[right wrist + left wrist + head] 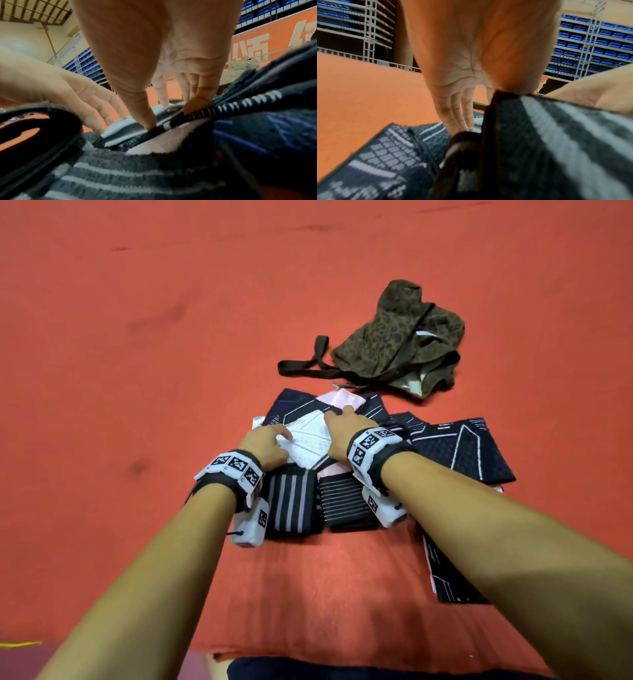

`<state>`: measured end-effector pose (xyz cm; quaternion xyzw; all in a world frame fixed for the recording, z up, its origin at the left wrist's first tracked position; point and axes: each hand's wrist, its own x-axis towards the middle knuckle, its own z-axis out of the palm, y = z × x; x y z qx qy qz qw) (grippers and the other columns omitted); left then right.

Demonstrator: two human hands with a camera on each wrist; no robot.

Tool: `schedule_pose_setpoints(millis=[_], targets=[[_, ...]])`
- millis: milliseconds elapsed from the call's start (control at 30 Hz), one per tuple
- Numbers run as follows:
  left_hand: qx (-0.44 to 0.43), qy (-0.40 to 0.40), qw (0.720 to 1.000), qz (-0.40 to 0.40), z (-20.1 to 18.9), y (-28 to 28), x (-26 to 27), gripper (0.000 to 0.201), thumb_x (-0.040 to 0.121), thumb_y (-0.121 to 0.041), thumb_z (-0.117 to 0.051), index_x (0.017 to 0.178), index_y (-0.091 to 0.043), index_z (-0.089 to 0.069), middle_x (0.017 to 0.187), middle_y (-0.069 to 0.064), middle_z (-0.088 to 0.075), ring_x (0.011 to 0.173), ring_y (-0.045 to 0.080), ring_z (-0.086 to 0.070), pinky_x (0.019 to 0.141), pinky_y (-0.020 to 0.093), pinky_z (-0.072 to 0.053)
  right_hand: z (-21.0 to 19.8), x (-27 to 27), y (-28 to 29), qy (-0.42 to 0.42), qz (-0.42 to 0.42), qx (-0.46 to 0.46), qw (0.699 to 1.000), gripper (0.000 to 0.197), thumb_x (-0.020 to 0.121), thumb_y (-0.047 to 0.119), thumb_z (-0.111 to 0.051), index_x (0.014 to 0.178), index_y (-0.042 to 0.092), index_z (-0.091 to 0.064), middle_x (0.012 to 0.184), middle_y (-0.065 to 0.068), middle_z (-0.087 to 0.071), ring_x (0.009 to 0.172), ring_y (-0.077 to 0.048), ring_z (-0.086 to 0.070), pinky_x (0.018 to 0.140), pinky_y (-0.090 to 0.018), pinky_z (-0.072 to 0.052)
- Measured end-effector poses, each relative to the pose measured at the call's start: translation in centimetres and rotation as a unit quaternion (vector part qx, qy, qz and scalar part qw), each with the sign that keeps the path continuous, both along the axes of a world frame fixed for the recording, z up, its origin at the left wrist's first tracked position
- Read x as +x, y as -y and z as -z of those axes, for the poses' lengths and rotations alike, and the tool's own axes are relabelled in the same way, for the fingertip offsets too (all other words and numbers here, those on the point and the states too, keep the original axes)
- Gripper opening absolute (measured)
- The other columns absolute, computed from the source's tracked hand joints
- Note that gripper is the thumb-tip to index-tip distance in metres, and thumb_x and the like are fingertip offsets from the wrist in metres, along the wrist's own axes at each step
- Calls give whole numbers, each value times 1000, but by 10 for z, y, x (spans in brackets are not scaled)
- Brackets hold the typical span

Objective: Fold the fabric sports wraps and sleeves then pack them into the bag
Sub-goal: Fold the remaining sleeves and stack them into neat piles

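**Both hands flat on the top sleeve of the pile**

We see our left hand (265, 443) and right hand (342, 433) lying side by side on a white-and-pink patterned sleeve (310, 440) at the top of a pile of dark fabric pieces. The fingers of both hands are stretched out and press down on the cloth; neither hand has closed round anything. From the right wrist view the right thumb and fingertips (193, 106) touch a dark edge with white dashes, though we cannot tell whether they pinch it or only press.

On the near side of the hands, two folded striped wraps sit next to each other: a broad-striped wrap (291, 505) on the left and a fine-striped wrap (346, 501) on the right, touching or nearly so. To the right of the pile lies a dark navy sleeve (459, 450) with pale line markings, spread flat, and another dark piece (448, 580) shows under the right forearm, nearer to us.

The bag (400, 337), olive with a dark spotted print, lies crumpled beyond the pile, far and to the right, its strap (308, 364) trailing left. Everything rests on an orange-red floor (137, 337).
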<state>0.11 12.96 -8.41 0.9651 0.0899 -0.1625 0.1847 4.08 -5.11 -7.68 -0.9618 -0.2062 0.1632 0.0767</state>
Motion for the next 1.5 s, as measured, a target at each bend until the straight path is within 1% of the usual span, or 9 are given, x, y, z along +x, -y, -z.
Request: schedule_pose_setpoints(millis=[400,633,800,933,1067,1200,1267,1400,1500], targets=[[-55,28,998,19,-4,11,8,42,84,1,-57,122,-17,-64,99,5,-68,92,24,-64,70,26,-46,-23,7,-6,35,21,59,997,15,89,8,-54,102,6,-60,119,-16,-60,100,-35,-59,76,-37,-48],[-98,104,987,76,-33,59,-3,18,85,-20,-66,101,-14,-69,90,1,-72,81,21,-67,64,26,-48,-74,-9,20,93,59,150,983,31,89,13,-52,118,7,-59,117,-15,-55,105,-40,-57,88,-44,-51],[-138,127,976,112,-43,95,-28,15,81,-24,-70,85,-12,-64,77,2,-70,65,6,-63,60,28,-49,-89,-38,47,76,73,216,971,26,86,9,-52,108,8,-66,112,-13,-64,105,-35,-59,90,-41,-51],[-172,151,965,131,-46,110,-49,28,83,-21,-76,91,-32,-51,76,-12,-59,62,-8,-52,58,8,-38,-95,-67,73,59,102,300,947,27,81,7,-52,99,15,-70,101,-7,-67,98,-27,-59,80,-32,-47],[-204,129,962,129,-43,113,-62,31,73,-47,-70,97,-55,-52,87,1,-66,69,7,-56,69,25,-49,-104,-85,99,46,101,340,934,19,80,10,-56,88,18,-70,86,1,-65,86,-20,-59,65,-25,-42],[-201,107,963,146,-44,124,-75,45,67,-57,-54,96,-25,-67,92,9,-70,91,31,-64,82,45,-54,-105,-90,110,39,112,384,915,15,82,13,-60,85,20,-72,83,5,-66,80,-12,-59,59,-19,-40],[-209,109,961,141,-45,127,-81,59,65,-59,-52,100,-13,-68,97,11,-69,96,30,-63,87,45,-53,-100,-91,109,39,124,393,910,11,81,16,-62,81,22,-71,80,6,-66,81,-12,-59,63,-23,-40],[-278,99,943,155,-46,129,-93,50,72,-50,-57,107,-19,-73,115,-1,-68,109,12,-61,96,28,-48,-75,-95,109,21,165,393,904,11,80,16,-61,80,21,-71,77,8,-65,78,-11,-58,67,-23,-39],[-328,60,936,113,-45,130,-98,41,77,-38,-56,101,-9,-73,103,5,-74,98,17,-66,98,42,-46,-53,-101,111,6,190,416,889,11,79,15,-60,80,20,-69,78,6,-67,80,-12,-61,67,-24,-42]])
